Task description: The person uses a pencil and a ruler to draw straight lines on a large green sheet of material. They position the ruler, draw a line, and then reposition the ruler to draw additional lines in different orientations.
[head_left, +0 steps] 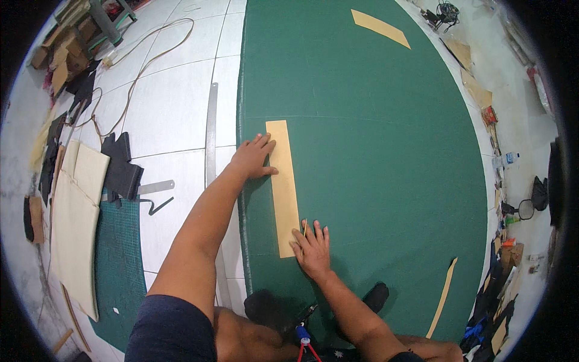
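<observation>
A long tan cardboard strip (283, 193) lies flat on green cloth (386, 181). My left hand (255, 158) rests at the strip's upper left edge, fingers spread and fingertips pressing on it. At the strip's lower right edge is my right hand (313, 250), its fingers stretched out, with the index side touching the cardboard. A thin yellowish stick (304, 227), pencil-like, is tucked between the fingers of that hand; most of it is hidden.
A long steel ruler (211, 133) lies on white tiles along the cloth's left edge. Other tan pieces lie at the cloth's top (381, 28) and lower right (443, 295). Leftward are a cream fabric bundle (75, 223), black pieces (122, 166) and a cable (136, 81).
</observation>
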A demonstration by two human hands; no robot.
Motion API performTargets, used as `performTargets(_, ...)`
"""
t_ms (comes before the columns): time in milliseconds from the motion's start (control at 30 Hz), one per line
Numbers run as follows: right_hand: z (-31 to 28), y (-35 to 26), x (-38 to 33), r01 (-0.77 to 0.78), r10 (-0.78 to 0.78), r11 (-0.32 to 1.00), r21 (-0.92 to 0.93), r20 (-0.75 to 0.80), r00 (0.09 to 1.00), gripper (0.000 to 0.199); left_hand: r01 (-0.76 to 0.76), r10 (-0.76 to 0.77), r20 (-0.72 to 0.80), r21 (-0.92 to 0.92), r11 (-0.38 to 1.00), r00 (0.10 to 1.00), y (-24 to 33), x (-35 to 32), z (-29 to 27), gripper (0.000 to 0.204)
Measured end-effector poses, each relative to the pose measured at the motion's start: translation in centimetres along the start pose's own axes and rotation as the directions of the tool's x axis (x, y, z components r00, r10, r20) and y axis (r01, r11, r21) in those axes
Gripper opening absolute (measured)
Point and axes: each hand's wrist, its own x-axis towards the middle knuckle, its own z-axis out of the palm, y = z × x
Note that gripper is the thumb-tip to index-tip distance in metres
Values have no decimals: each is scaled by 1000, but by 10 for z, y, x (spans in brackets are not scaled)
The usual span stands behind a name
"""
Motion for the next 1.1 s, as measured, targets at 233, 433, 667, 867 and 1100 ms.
performTargets(233, 13, -7, 3, -33, 33, 999, 7, -76, 997, 41, 27, -28, 30, 18, 999, 999, -7, 4, -11, 95)
performTargets(433, 12, -7, 4, -69, 68, 998, -14, -29, 997, 39, 16, -16, 8, 9, 1000, 1000, -13, 5, -10, 96)
performTargets(667, 13, -7, 6, -91, 91, 996, -14, -9, 996, 38, 16, -16, 7, -20, 1000, 1000, -15, 6, -9, 95)
performTargets(867, 8, -7, 4, -69, 70, 998, 6, -39, 997, 37, 19, -19, 3, -8, 1000, 1000, -10, 8, -9, 94)
performTargets(1100, 14, -5, 5, -31, 32, 999, 23, -50, 998, 36, 84, -85, 10, 58, 995, 996, -13, 10, -10, 108)
